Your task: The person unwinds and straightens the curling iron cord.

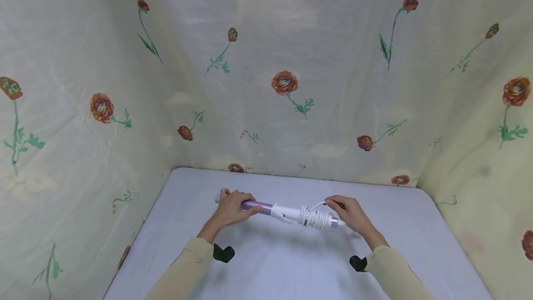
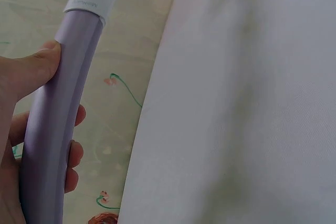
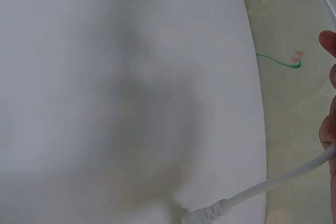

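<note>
A curling iron with a lavender barrel point(image 2: 60, 108) and a white handle point(image 1: 287, 212) is held above the table, slanting slightly down to the right. My left hand point(image 1: 233, 208) grips the barrel, thumb on one side and fingers round the other, as the left wrist view shows. White cord point(image 1: 314, 218) is wound in several turns round the handle's right part. My right hand point(image 1: 347, 209) pinches a stretch of that cord just above the turns. In the right wrist view, cord point(image 3: 283, 178) runs from a ribbed white sleeve point(image 3: 210, 212) to the hand, which is mostly cut off.
Below lies a white table point(image 1: 283, 263) with rounded far corners. Cloth with a flower print point(image 1: 266, 119) hangs behind it and along both sides. A dark patch point(image 1: 223, 253) appears beside the left sleeve and another dark patch point(image 1: 358, 263) beside the right sleeve.
</note>
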{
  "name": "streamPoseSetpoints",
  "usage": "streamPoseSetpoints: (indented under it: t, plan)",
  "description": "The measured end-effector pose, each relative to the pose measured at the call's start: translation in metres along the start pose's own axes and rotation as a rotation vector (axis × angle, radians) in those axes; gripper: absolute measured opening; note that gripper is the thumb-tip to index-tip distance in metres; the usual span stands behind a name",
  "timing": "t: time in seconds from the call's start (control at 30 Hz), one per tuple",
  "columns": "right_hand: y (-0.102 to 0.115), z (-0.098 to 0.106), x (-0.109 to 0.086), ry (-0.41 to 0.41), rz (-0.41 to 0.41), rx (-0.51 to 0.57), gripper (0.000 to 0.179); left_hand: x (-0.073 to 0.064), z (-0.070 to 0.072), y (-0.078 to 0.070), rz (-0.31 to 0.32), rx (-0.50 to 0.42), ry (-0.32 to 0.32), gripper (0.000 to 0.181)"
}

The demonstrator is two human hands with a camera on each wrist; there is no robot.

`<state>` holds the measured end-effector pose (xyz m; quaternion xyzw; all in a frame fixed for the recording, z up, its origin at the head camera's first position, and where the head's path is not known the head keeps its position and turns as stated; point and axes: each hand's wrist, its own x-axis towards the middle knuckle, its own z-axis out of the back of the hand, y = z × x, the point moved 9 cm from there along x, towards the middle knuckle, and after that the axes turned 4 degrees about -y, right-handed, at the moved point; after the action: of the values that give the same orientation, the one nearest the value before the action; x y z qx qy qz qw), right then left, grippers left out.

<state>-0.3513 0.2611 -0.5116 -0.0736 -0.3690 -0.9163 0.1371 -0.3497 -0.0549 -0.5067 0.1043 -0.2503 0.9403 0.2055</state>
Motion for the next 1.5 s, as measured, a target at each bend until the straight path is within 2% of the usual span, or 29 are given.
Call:
streamPoseSetpoints:
  t: [0.13, 0.27, 0.4, 0.47, 0.53, 0.73, 0.9, 1.0, 1.1, 1.2, 1.3, 1.4, 1.5]
  plan:
    - [-0.001, -0.004, -0.003, 0.005, 0.015, 0.02, 0.028, -0.001, 0.0, 0.002, 0.01, -0.025, 0.024, 0.038]
    - [0.0, -0.01, -0.009, -0.009, 0.061, 0.041, 0.016, -0.001, 0.002, 0.003, 0.026, -0.072, 0.028, 0.038]
    - [-0.009, -0.02, -0.017, -0.022, -0.043, 0.055, 0.015, 0.0, 0.003, 0.004, 0.065, -0.082, 0.015, 0.04]
    - [-0.014, -0.026, -0.022, -0.028, -0.118, 0.044, 0.017, 0.001, 0.005, 0.004, 0.065, -0.056, -0.006, 0.041]
    - [-0.016, -0.031, -0.026, -0.033, -0.149, 0.023, 0.02, 0.003, 0.007, 0.002, 0.057, -0.031, -0.029, 0.042]
    - [-0.008, -0.051, -0.037, -0.013, -0.088, -0.057, 0.014, 0.004, 0.009, 0.0, 0.053, 0.012, -0.096, 0.043]
    - [-0.004, -0.066, -0.047, 0.021, -0.078, -0.035, 0.017, 0.005, 0.005, 0.0, 0.066, 0.031, -0.116, 0.043]
    - [0.002, -0.068, -0.051, -0.014, -0.041, -0.038, 0.015, 0.006, 0.003, -0.002, 0.062, 0.044, -0.122, 0.043]
    - [0.016, -0.065, -0.055, -0.097, 0.05, -0.053, 0.011, 0.007, 0.006, -0.007, 0.042, 0.053, -0.151, 0.042]
    - [0.032, -0.063, -0.058, -0.178, 0.139, -0.054, 0.014, 0.008, 0.01, -0.011, 0.028, 0.065, -0.181, 0.041]
    - [0.044, -0.067, -0.062, -0.187, 0.16, -0.006, 0.019, 0.008, 0.01, -0.014, 0.03, 0.083, -0.187, 0.041]
    - [0.055, -0.074, -0.064, -0.153, 0.16, 0.084, 0.022, 0.007, 0.01, -0.015, 0.031, 0.091, -0.191, 0.041]
    - [0.063, -0.079, -0.065, -0.13, 0.12, 0.185, 0.024, 0.007, 0.01, -0.016, 0.025, 0.094, -0.198, 0.042]
